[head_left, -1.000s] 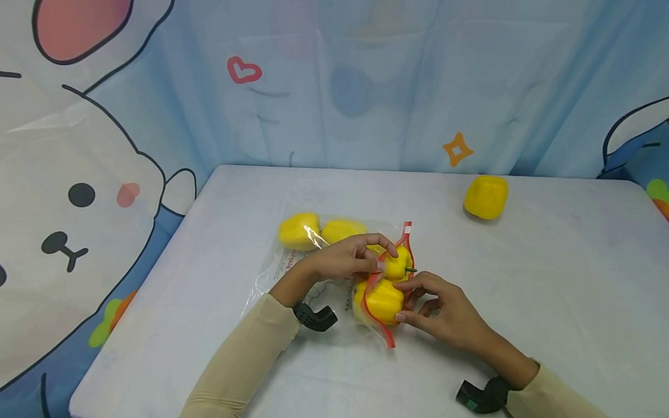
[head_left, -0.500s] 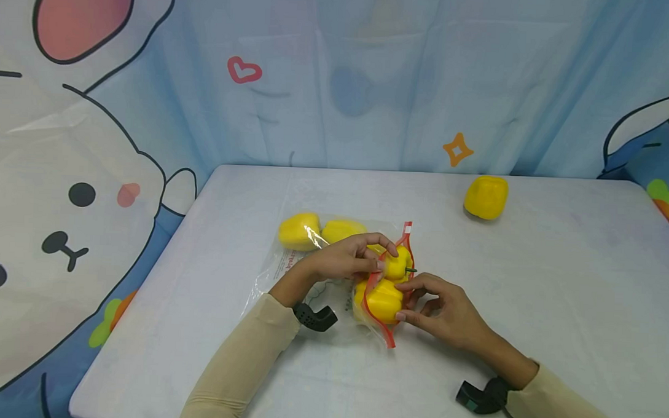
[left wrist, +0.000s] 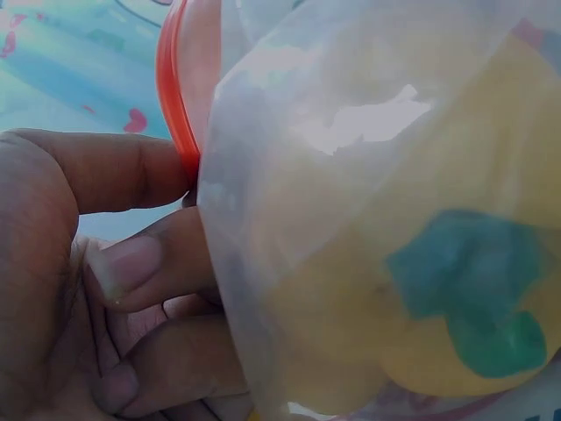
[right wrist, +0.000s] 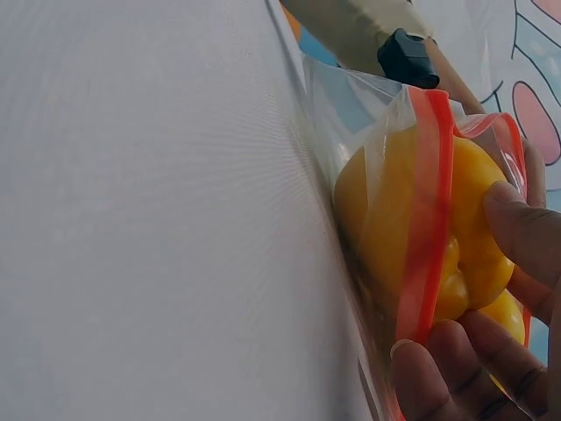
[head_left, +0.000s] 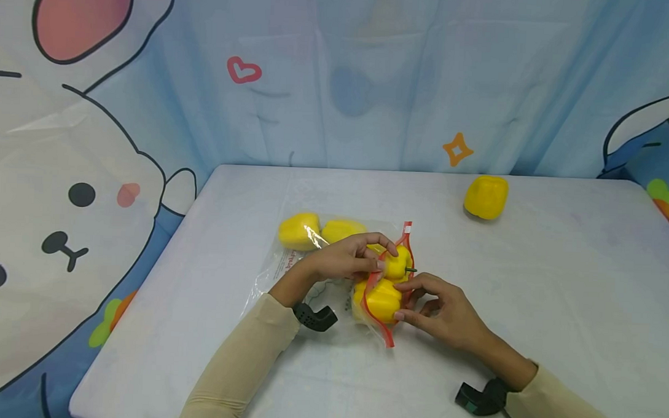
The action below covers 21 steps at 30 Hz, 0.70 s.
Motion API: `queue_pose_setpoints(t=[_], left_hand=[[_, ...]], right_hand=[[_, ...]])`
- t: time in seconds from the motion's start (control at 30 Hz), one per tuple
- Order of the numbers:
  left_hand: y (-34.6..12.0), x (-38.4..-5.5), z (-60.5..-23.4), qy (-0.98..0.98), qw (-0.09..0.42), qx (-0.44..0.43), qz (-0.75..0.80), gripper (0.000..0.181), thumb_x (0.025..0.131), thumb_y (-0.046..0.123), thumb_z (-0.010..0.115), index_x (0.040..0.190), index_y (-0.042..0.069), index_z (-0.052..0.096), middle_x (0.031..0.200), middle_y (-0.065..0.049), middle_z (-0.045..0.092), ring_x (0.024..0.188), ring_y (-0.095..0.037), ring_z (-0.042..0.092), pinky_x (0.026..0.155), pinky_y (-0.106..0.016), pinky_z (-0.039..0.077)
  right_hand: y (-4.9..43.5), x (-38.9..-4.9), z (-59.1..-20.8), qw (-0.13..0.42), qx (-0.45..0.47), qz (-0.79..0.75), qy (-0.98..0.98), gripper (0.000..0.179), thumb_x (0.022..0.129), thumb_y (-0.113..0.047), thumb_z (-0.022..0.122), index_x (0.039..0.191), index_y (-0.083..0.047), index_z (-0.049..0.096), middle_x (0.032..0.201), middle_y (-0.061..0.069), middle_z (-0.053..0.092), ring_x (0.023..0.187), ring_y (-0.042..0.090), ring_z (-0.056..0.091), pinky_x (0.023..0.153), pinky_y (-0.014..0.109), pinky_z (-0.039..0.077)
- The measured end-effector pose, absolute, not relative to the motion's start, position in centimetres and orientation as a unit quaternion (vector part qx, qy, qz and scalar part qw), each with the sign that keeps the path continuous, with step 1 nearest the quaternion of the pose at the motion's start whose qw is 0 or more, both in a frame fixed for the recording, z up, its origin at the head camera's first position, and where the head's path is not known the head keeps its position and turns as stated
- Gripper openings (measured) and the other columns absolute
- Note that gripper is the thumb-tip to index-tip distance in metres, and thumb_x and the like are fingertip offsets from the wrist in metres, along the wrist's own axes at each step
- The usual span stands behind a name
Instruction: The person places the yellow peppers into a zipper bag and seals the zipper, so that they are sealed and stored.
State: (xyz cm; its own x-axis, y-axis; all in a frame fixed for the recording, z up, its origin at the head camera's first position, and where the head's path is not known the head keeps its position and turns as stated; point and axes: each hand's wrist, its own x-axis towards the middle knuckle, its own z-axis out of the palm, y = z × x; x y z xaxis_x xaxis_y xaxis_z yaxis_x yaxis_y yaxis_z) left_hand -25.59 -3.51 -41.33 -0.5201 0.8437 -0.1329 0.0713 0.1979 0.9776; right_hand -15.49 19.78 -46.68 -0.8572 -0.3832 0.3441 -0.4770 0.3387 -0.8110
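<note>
A clear zip bag (head_left: 331, 298) with a red zip strip (right wrist: 429, 210) lies on its side, its mouth facing right. Two yellow bell peppers (head_left: 299, 231) show through its back part. Another pepper (head_left: 396, 264), its dark stem pointing right, sits at the mouth. Just below it, a pepper (head_left: 383, 302) rests partly inside, with the red strip across it. My left hand (head_left: 344, 257) pinches the bag's rim beside the upper pepper. With thumb and fingers, my right hand (head_left: 447, 311) grips the lower pepper from the right; in the right wrist view its thumb presses the pepper's side.
One more yellow bell pepper (head_left: 487, 197) stands alone at the table's back right. The white-covered table (head_left: 558, 290) reaches back to a blue cartoon curtain (head_left: 372, 81). Both wrists wear black cameras (head_left: 315, 318).
My right hand and the lower pepper have shifted very slightly left with the near end of the zip strip. My left hand has stayed in place.
</note>
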Motion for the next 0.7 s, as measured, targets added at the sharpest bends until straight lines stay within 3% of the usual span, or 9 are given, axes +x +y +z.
queue_pose_setpoints(t=[0.7], left_hand=[[-3.47, -25.69, -41.46, 0.68, 0.359, 0.337, 0.544, 0.032, 0.097, 0.002, 0.046, 0.129, 0.005, 0.046, 0.062, 0.002, 0.054, 0.046, -0.012, 0.031, 0.048, -0.024, 0.031]], right_hand=[[19.49, -15.33, -46.49, 0.049, 0.253, 0.507, -0.822, 0.039, 0.079, -0.011, 0.081, 0.115, -0.018, 0.067, 0.094, -0.002, 0.063, 0.079, 0.01, 0.06, 0.057, 0.025, 0.056]])
